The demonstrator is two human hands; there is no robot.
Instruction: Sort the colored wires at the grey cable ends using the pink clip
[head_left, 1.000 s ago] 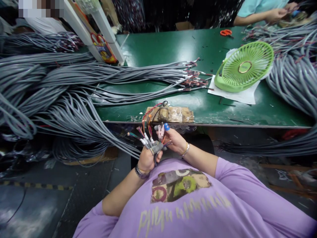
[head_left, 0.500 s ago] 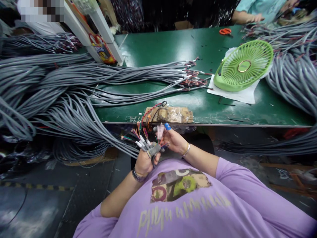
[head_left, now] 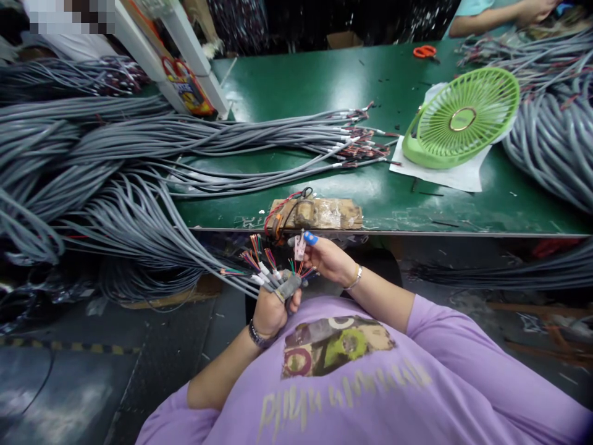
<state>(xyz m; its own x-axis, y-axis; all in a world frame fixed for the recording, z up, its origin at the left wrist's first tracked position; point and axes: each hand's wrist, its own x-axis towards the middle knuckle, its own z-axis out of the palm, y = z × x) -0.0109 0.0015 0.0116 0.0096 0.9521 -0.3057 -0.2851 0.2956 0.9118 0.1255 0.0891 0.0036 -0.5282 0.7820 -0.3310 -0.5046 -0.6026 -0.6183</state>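
My left hand (head_left: 269, 309) is closed round the ends of several grey cables (head_left: 217, 275), just below the green table's front edge. Their thin coloured wires (head_left: 259, 254) fan out above my fist. My right hand (head_left: 327, 259), with a blue cot on one fingertip, pinches a small pale connector (head_left: 300, 247) joined to coloured wires of one cable. Both hands are close together in front of my purple shirt. A taped wooden block (head_left: 319, 214) with red and black wires sits on the table edge right above them.
Large bundles of grey cables (head_left: 92, 161) cover the left side, with more at the right (head_left: 546, 142). A green fan (head_left: 463, 117) lies on white paper. Orange scissors (head_left: 424, 52) lie at the far side, near another person's arm (head_left: 491, 18). A white post (head_left: 194, 49) stands at the back left.
My hands have stayed together, shifting slightly. The cable ends in my left hand have tilted further to the left and the view has dipped a little.
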